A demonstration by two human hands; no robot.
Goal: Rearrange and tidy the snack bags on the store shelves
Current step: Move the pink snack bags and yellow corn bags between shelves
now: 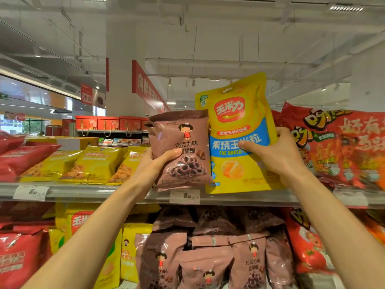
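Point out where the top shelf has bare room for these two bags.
Little shows: both held bags cover the middle. Left hand grips the brown bag, right hand the yellow corn bag. Yellow bags crowd the left, red bags the right.

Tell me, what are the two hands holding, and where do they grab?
The left hand grips the brown snack bag by its left edge. The right hand grips the yellow corn bag by its right side.

There is only one view, from the person's head. It faces forward and perhaps a little upward, very near the top shelf (pixel 125 193), with the ceiling (pixel 229 28) above.
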